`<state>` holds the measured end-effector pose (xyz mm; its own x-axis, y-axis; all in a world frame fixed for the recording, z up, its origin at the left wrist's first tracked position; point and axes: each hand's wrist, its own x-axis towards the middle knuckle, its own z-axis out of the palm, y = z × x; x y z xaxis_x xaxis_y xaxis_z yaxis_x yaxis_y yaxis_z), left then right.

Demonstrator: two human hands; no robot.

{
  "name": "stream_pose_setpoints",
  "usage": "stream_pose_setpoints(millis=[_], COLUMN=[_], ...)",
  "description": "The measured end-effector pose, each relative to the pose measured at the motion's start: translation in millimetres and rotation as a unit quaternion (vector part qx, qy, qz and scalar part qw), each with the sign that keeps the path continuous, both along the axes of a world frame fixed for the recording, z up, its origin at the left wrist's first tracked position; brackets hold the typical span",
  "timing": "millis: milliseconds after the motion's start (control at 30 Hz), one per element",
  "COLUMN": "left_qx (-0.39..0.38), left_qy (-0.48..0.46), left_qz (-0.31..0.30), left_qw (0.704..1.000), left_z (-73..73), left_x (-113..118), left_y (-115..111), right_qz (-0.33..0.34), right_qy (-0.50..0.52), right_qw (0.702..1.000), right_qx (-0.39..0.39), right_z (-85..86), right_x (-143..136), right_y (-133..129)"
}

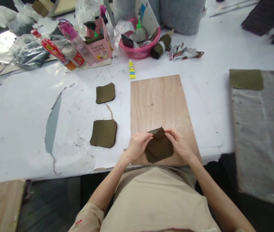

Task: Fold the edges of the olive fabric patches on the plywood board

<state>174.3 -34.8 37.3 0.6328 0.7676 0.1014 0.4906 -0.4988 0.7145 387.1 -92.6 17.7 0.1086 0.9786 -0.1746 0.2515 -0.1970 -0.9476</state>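
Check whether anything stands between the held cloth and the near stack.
Only the left hand, pinching the upper edge of the cloth, is between it and the near stack. From that hand to the stack, nothing visible stands on the table.

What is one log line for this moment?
left hand and right hand: fingers pinching olive-brown cloth piece | cloth above flat light wooden board
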Motion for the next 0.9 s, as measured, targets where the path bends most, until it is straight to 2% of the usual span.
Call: stream_pose_setpoints(millis=[67, 167, 233, 300, 367, 467, 567, 633, 700, 900], left_qx=[-0.079, -0.176, -0.188, -0.154, -0.098, -0.009, 0.055, 0.068, 0.079, 0.148], left_qy=[-0.051, -0.141, -0.192, -0.204, -0.167, -0.055, 0.1, 0.161, 0.181, 0.211], left_qz=[0.043, 0.144, 0.228, 0.3, 0.346, 0.401, 0.444, 0.453, 0.462, 0.46], left_qw=[0.995, 0.964, 0.936, 0.919, 0.918, 0.914, 0.889, 0.874, 0.864, 0.85], left_z=[5.9, 17.1, 22.5, 24.8, 23.2, 12.5, -4.4, -14.5, -21.4, -28.6], left_x=[-9, -29, -50, -79, -111, -155, -181, -187, -188, -182], left_y=[1, 7, 13, 20, 26, 31, 35, 36, 36, 35], right_qz=[0.003, -0.003, -0.014, -0.026, -0.022, -0.013, -0.008, -0.005, -0.004, 0.005], right_qy=[-0.059, -0.093, -0.118, -0.147, -0.184, -0.229, -0.247, -0.25, -0.253, -0.276], right_qw=[0.998, 0.996, 0.993, 0.988, 0.98, 0.967, 0.96, 0.959, 0.958, 0.949], right_qx=[0.002, 0.001, 0.015, 0.042, 0.077, 0.114, 0.129, 0.133, 0.136, 0.15], right_z=[-5.4, -13.5, -20.6, -27.7, -32.4, -34.4, -33.9, -33.9, -34.1, -33.9], right_x=[-2, -5, -7, -7, -7, -7, -7, -7, -7, -6], right_y=[-3, -8, -11, -12, -12, -12, -11, -10, -10, -10])
